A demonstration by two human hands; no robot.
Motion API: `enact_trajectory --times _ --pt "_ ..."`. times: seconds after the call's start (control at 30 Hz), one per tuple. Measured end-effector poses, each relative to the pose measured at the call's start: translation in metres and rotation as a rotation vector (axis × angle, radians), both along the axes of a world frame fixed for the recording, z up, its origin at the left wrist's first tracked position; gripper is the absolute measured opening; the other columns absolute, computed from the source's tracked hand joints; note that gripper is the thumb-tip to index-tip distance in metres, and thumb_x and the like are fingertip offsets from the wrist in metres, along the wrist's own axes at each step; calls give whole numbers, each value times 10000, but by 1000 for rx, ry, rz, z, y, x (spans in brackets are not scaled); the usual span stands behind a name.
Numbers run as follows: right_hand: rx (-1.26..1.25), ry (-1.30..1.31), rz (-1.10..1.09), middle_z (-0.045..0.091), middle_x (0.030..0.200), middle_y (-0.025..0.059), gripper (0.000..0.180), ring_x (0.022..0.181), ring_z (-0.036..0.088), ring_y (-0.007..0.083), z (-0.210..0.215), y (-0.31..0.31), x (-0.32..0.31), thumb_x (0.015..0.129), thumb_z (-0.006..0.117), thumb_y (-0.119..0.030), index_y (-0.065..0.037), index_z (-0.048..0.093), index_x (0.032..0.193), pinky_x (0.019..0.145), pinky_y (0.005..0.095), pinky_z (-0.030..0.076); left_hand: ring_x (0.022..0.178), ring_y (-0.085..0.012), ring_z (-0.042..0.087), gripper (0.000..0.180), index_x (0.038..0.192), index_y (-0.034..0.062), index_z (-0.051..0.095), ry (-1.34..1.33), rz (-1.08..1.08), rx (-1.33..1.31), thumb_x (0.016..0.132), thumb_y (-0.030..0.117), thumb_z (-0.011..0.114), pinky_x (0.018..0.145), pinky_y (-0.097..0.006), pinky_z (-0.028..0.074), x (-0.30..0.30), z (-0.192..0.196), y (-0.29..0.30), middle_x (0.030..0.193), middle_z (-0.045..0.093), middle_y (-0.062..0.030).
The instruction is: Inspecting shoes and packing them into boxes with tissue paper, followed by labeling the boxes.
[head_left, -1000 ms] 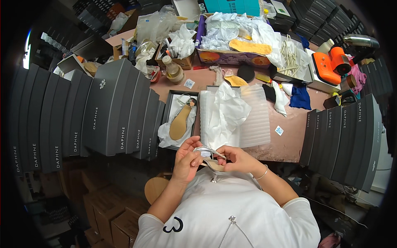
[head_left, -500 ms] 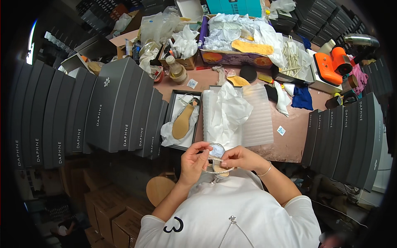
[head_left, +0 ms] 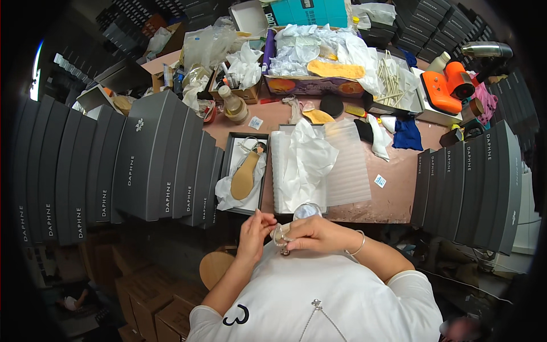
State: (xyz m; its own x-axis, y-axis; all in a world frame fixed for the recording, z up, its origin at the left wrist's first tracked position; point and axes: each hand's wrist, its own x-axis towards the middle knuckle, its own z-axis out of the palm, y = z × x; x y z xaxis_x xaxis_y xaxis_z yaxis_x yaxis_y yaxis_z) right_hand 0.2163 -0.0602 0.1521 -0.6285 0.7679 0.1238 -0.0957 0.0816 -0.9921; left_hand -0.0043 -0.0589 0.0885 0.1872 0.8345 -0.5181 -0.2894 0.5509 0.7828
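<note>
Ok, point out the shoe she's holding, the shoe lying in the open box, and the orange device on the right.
clear-strapped shoe (head_left: 296, 219), head view, on the clear upper above the hands.
shoe in the open box (head_left: 245, 178), head view, on its tan sole.
orange device (head_left: 447, 85), head view, on its orange body.

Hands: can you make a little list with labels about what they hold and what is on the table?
left hand: fingertips on the shoe, grip looks closed
right hand: wrapped around the shoe, close to the chest
shoe: small, clear and shiny, details too small to tell
open box: on the table, holds a second shoe sole up on white paper
tissue paper: crumpled, right of the open box
grey boxes: stacked on edge at the left, more at the right
orange tool: far right corner
</note>
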Motion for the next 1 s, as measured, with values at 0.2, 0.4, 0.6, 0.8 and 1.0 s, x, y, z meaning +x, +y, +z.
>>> enact_trajectory --times 0.2,0.4,0.6,0.8,1.0 --pt "118 130 249 621 909 105 224 857 604 236 16 -5 -32 905 626 -212 1 652 966 743 314 467 978 -231 637 516 1209 -40 508 -232 -328 -471 950 406 532 846 -339 527 20 43 9 1085 619 -155" --pt "-187 -23 -356 583 1098 120 364 997 575 205 -14 -4 13 896 649 -200 -11 561 1194 842 298 454 921 -190 630 361 1252 37 452 -239 -79 -76 924 156 545 782 -322 529 19 1 37 1077 611 -129" --pt "126 -504 -388 348 1426 267 1055 1345 342 359 -15 2 -1 714 807 -353 -56 168 1497 1076 410 311 1045 -196 579 393 1310 104 405 -185 195 -69 931 121 505 882 -338 493 70 2 43 1121 555 -64" --pt "-427 196 -562 484 1297 205 923 1132 540 324 -70 -45 57 742 732 -204 -32 205 1481 987 412 420 919 -161 608 510 1420 57 373 395 -895 699 944 146 533 820 -315 487 80 28 102 1062 628 -79" --pt "-643 1170 -551 447 1334 274 764 995 608 321 -54 -49 82 819 495 -344 42 257 1433 956 501 453 626 -139 589 279 1112 7 579 834 -1187 569 937 222 559 614 -272 483 164 -15 203 732 611 -57"
